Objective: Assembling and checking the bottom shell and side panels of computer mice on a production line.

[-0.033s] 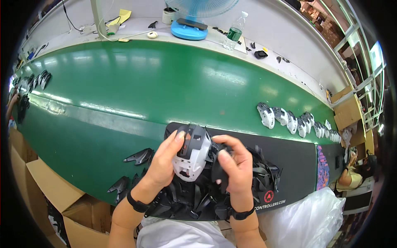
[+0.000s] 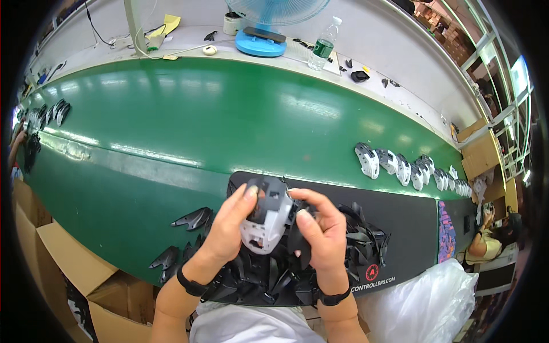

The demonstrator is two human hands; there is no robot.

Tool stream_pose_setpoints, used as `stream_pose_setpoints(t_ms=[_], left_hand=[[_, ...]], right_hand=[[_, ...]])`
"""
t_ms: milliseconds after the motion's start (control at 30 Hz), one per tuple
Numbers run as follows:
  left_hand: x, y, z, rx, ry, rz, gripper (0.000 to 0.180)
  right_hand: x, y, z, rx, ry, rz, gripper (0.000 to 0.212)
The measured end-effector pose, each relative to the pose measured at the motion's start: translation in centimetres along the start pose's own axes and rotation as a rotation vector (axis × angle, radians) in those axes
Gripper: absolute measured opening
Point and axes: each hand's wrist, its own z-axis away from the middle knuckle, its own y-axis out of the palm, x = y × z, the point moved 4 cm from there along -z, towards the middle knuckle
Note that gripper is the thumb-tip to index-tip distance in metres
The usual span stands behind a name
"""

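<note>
Left hand (image 2: 225, 228) gripping two-tone shell (image 2: 270, 222), right hand (image 2: 327, 234) pinching black part (image 2: 299, 244), open cardboard box (image 2: 74, 250), contents unclear

Factory-like assembly workshop, long green worktable (image 2: 229, 114), row of matching shells (image 2: 368, 162), cardboard boxes (image 2: 77, 256)

Saw a blue fan (image 2: 260, 46) on the white ledge (image 2: 189, 41) along the far edge of the bench (image 2: 171, 114), with a clear, green-labelled bottle (image 2: 323, 48) to its right. Found a white pot (image 2: 231, 24) behind and left of the fan. Noted an open cardboard box (image 2: 71, 251) by the near edge, toward the left, a clear plastic bag (image 2: 420, 297) by the near edge, toward the right, and a co-worker (image 2: 479, 247) near the right end.
</note>
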Motion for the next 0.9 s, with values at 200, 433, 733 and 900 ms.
stream_pose_setpoints(t_ms=[200,433,733,900], left_hand=[[-0.2,1.6,1.0,0.027,0.054,-0.225,0.024],[-0.2,1.7,1.4,-0.005,0.174,-0.398,0.023],[1.1,4.0,2.6,0.185,0.516,-0.831,0.03],[0.9,5.5,3.8,0.105,0.633,-1.009,0.029]], right_hand=[[0.1,0.1,-0.2,-0.179,-0.254,0.507,0.032],[0.5,0.6,-0.2,-0.178,-0.587,0.651,0.029],[-4.2,-1.3,0.4,-0.113,0.199,-0.405,0.04],[-3.1,-0.5,1.4,-0.314,-0.082,-0.333,0.034]])
